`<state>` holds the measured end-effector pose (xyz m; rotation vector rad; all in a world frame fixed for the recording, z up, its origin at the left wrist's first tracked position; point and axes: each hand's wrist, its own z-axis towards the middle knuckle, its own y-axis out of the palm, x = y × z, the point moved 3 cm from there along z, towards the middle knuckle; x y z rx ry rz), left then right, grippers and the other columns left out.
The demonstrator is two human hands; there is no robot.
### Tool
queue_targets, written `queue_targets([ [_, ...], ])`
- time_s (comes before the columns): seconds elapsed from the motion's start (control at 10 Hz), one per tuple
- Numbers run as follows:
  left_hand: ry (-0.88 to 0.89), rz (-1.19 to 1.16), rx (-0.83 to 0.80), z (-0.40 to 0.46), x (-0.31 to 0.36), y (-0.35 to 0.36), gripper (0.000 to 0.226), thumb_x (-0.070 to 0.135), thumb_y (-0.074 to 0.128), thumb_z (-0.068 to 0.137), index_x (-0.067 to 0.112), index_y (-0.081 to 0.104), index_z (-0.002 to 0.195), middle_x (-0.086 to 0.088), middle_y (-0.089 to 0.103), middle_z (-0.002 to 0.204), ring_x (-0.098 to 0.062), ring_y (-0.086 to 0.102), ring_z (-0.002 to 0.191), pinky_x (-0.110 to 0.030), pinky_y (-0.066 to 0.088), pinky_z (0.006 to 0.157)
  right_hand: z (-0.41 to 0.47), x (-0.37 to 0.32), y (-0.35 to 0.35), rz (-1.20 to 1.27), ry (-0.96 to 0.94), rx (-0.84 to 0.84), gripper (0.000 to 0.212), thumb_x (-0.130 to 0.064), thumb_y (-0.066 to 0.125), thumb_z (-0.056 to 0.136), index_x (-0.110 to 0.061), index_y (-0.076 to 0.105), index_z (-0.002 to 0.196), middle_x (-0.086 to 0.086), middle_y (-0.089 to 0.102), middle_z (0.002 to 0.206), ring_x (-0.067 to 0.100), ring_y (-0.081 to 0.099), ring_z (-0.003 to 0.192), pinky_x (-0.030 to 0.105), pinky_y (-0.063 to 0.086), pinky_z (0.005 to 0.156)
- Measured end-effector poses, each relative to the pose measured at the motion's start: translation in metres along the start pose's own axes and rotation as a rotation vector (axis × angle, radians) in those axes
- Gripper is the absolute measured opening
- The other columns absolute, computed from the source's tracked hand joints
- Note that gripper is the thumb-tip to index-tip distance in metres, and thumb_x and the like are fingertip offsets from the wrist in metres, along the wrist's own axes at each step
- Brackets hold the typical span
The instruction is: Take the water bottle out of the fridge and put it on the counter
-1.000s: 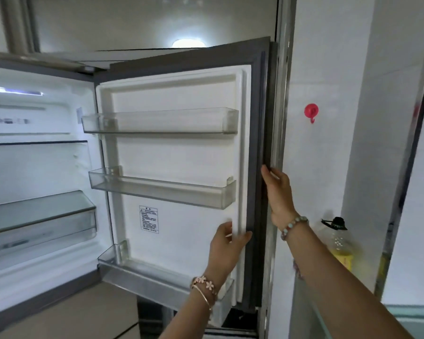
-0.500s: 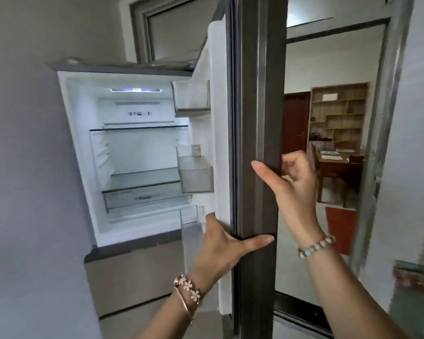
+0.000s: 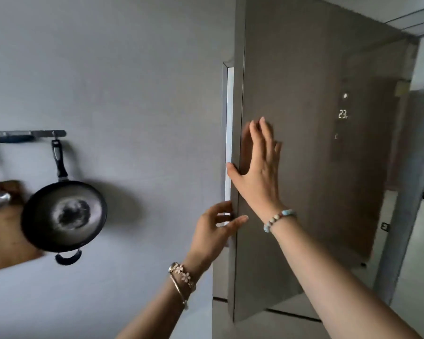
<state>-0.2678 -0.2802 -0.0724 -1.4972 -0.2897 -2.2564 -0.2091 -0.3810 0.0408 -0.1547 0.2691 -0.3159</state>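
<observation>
We press our right hand (image 3: 258, 172), fingers spread flat, against the front of the grey fridge door (image 3: 304, 143), nearly closed with a lit slit at its left edge. Our left hand (image 3: 216, 231) curls loosely around that edge. No water bottle shows. A black pan (image 3: 64, 215) hangs far left.

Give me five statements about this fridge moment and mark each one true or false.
1. The right hand lies flat on the fridge door. True.
2. The left hand holds a water bottle. False: it holds nothing and its fingers curl at the door's edge.
3. The door is fully shut. False: a lit gap shows beside its edge.
4. A black pan hangs on the wall. True.
5. The door's display is dark. False: lit digits show.
</observation>
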Motion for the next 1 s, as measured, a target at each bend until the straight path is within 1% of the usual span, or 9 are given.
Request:
queue_targets([
  [0.1,-0.028,-0.005,0.068,0.080,-0.032,-0.032,0.027,0.011,0.079,0.082,0.019,0.070,0.105,-0.005,0.077,0.104,-0.022,0.073,0.095,-0.022,0.058,0.076,0.024,0.029,0.092,-0.138,0.000,-0.035,0.094,-0.012,0.077,0.074,-0.005,0.026,0.153,0.018,0.020,0.164,0.035,0.014,0.151,0.063,0.011,0.119],
  [0.2,-0.074,-0.014,0.058,0.129,-0.055,-0.046,0.030,0.005,0.075,0.084,0.007,0.070,0.114,-0.018,0.075,0.110,-0.027,0.071,0.098,-0.031,0.058,0.085,0.037,0.054,0.138,-0.241,0.003,-0.033,0.094,-0.013,0.075,0.073,-0.008,0.027,0.154,0.018,0.020,0.164,0.034,0.014,0.152,0.063,0.010,0.119],
  [0.3,-0.112,-0.018,0.003,0.201,-0.092,-0.059,0.034,0.001,0.070,0.087,0.002,0.067,0.121,-0.023,0.072,0.116,-0.025,0.068,0.098,-0.043,0.052,0.100,0.056,0.093,0.200,-0.369,-0.010,-0.008,0.094,-0.015,0.075,0.070,-0.012,0.032,0.153,0.019,0.024,0.163,0.035,0.019,0.150,0.062,0.012,0.119],
  [0.4,-0.106,-0.041,-0.028,0.238,-0.107,-0.061,0.033,0.000,0.067,0.089,0.001,0.066,0.123,-0.020,0.072,0.114,-0.020,0.067,0.094,-0.039,0.052,0.097,0.067,0.118,0.229,-0.442,-0.003,0.002,0.095,-0.017,0.074,0.068,-0.014,0.032,0.153,0.019,0.026,0.162,0.034,0.021,0.150,0.061,0.013,0.118],
  [0.5,-0.105,-0.062,-0.071,0.275,-0.121,-0.060,0.031,-0.004,0.062,0.090,0.000,0.067,0.120,-0.009,0.073,0.101,-0.009,0.067,0.085,-0.025,0.052,0.083,0.079,0.142,0.255,-0.556,0.012,-0.023,0.094,-0.021,0.071,0.070,-0.016,0.028,0.154,0.017,0.023,0.164,0.032,0.017,0.151,0.059,0.014,0.119],
  [0.6,-0.109,-0.092,-0.109,0.290,-0.130,-0.060,0.029,-0.006,0.061,0.090,0.000,0.068,0.117,-0.006,0.073,0.100,-0.009,0.069,0.087,-0.020,0.054,0.081,0.080,0.155,0.267,-0.596,0.013,-0.028,0.093,-0.023,0.067,0.072,-0.016,0.025,0.155,0.017,0.021,0.164,0.032,0.014,0.152,0.059,0.012,0.120],
  [0.8,-0.058,-0.082,-0.155,0.295,-0.132,-0.061,0.027,0.000,0.062,0.093,0.001,0.065,0.120,-0.007,0.071,0.107,-0.014,0.067,0.095,-0.030,0.053,0.094,0.082,0.154,0.269,-0.587,0.005,-0.006,0.090,-0.019,0.065,0.072,-0.014,0.029,0.154,0.019,0.023,0.163,0.033,0.016,0.151,0.061,0.013,0.119],
  [0.9,-0.125,-0.116,-0.177,0.287,-0.121,-0.070,0.030,0.014,0.064,0.094,0.009,0.065,0.124,-0.005,0.071,0.113,-0.016,0.067,0.104,-0.033,0.052,0.097,0.081,0.140,0.253,-0.304,0.010,0.036,0.081,-0.012,0.070,0.071,-0.009,0.044,0.147,0.021,0.031,0.159,0.036,0.022,0.150,0.057,0.011,0.120],
  [1.0,-0.166,-0.351,-0.006,0.284,-0.100,-0.108,0.037,0.038,0.060,0.093,0.017,0.066,0.124,-0.005,0.071,0.123,-0.024,0.068,0.113,-0.040,0.052,0.098,0.077,0.134,0.249,0.290,0.091,0.036,0.045,-0.014,0.071,0.079,-0.013,0.066,0.124,0.009,0.062,0.135,0.022,0.051,0.133,0.036,0.035,0.112],
])
